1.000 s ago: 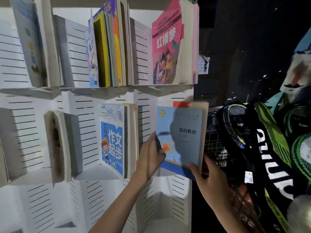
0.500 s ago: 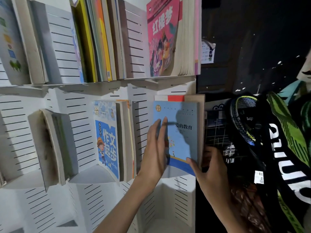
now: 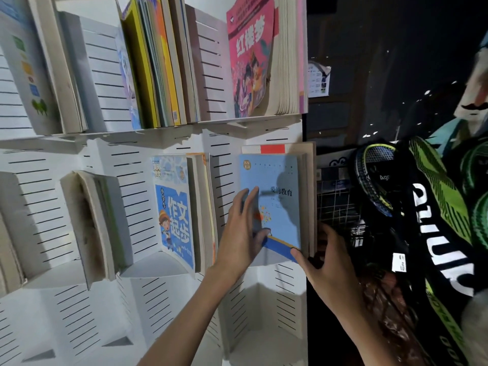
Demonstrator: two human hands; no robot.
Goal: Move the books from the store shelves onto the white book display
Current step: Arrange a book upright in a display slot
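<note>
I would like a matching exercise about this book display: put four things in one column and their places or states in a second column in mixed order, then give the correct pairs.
Things:
1. pink book
2. light blue book
3. left hand
4. right hand

Places or states:
A. flat against the cover of the light blue book
B. middle row, rightmost pocket of the white display
C. top row, rightmost pocket
D. at the lower right corner of the light blue book

Pairs: 1-C, 2-B, 3-A, 4-D
</note>
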